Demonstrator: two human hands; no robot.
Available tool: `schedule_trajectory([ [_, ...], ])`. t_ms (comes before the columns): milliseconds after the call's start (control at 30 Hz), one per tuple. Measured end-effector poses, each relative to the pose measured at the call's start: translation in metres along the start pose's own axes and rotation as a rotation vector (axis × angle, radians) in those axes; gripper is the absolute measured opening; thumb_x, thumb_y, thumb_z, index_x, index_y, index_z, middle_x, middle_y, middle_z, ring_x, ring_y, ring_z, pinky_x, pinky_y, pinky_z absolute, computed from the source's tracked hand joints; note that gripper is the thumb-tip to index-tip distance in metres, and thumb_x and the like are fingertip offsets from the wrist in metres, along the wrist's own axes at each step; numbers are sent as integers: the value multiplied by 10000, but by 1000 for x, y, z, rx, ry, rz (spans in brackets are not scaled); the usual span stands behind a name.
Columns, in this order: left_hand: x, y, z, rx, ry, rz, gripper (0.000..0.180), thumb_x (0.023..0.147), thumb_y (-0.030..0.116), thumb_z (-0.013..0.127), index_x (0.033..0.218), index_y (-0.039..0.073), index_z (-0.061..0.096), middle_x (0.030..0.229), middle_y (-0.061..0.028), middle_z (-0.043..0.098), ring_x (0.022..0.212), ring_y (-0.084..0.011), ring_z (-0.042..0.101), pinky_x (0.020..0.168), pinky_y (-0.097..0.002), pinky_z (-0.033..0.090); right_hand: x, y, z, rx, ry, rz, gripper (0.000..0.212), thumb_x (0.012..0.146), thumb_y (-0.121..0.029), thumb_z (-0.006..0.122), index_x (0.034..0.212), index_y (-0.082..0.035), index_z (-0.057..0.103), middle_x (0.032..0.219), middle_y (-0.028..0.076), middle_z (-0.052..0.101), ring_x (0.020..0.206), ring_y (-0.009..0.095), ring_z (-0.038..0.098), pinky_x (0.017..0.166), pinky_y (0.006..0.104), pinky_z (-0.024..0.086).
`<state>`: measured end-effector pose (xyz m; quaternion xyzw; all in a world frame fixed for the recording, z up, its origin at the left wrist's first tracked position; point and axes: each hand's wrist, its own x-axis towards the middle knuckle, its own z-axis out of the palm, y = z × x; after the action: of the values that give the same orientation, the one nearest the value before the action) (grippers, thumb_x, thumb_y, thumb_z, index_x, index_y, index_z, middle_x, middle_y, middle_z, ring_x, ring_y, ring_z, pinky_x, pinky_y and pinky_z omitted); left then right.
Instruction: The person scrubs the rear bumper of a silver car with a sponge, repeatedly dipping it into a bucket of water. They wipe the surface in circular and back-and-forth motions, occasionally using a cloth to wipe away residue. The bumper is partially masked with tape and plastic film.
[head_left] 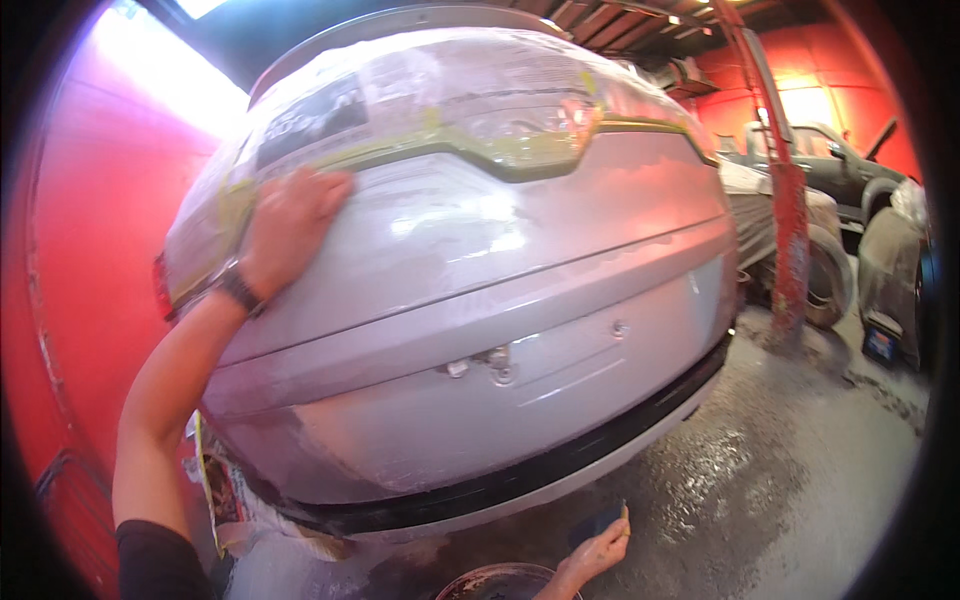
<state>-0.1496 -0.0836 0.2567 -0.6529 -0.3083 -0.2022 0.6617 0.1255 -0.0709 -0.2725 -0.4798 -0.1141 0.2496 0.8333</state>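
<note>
The rear of a pale grey car (440, 225) fills the middle, its tailgate wet and shiny in places. My left hand (290, 222), with a dark band at the wrist, presses on the upper left of the tailgate, just below the masked window. Its fingers are curled, and anything under them is hidden. Low in the view, my right hand (598, 550) pinches a thin, dark flat piece (592, 524) with a pale edge; its kind is unclear. Beside that hand, the rim of a round bucket (490, 571) shows at the lower edge.
Plastic film (400, 85) and yellow-green tape (540, 172) cover the rear window. A red post (789, 250) stands at the right, near a loose wheel (828, 278) and another vehicle (840, 165). A red wall (90, 250) runs along the left. The floor (740, 480) is wet.
</note>
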Motion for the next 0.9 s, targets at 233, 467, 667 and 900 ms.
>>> schedule_trajectory([
  [233, 77, 72, 66, -75, -54, -3, 174, 1059, 238, 573, 1129, 126, 686, 1011, -105, 652, 914, -319, 697, 830, -454, 523, -16, -13, 6, 15, -9, 160, 437, 1159, -253, 437, 1386, 62, 637, 1259, 170, 688, 1063, 240, 666, 956, 372, 536],
  [467, 77, 100, 47, -398, -267, 204, 294, 1053, 200, 524, 1329, 224, 623, 1260, -93, 614, 1261, -301, 556, 1046, -499, 425, -27, -65, -2, -33, 49, 45, 457, 1100, -263, 513, 1301, 113, 677, 1210, 276, 725, 1086, 357, 678, 996, 445, 514],
  [667, 10, 17, 13, -95, -291, 201, 602, 1015, 318, 587, 1600, 269, 452, 1724, -118, 299, 1616, -319, 218, 1286, -662, 86, -22, -62, -16, 34, 33, 174, 440, 1105, -255, 548, 1267, 139, 657, 1167, 190, 702, 1034, 262, 615, 974, 419, 499],
  [900, -89, -10, -71, -300, -532, -25, 602, 947, 324, 635, 1510, 147, 514, 1632, -191, 391, 1559, -386, 298, 1265, -583, 195, 6, -7, -32, 178, 109, 256, 480, 1138, -294, 491, 1429, 73, 592, 1420, 208, 631, 1258, 284, 618, 1088, 399, 471],
])
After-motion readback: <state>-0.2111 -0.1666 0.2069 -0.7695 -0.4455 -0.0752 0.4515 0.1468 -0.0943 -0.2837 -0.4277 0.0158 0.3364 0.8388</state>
